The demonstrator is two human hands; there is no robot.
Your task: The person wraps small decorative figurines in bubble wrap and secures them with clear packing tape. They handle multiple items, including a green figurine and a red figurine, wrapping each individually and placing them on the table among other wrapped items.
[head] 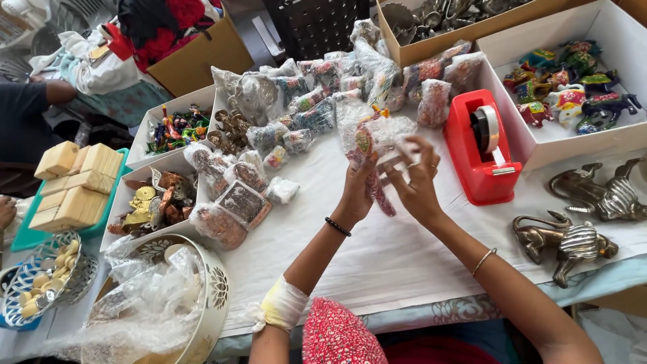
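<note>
Both hands raised above the white-covered tabletop (404, 256), gripping one bubble-wrapped painted figurine (373, 138) between them. Left hand (357, 192) closed on its lower part, black bead bracelet at wrist. Right hand (418, 182) pinches the wrap at upper right, fingers curled, ring visible. Figurine held mid-table, off the surface, just left of the red tape dispenser (480, 152). Pile of wrapped figurines (303, 108) behind. White box of painted animal figures (573, 87) far right; two metal animal statues (566, 243) lie near right edge.
</note>
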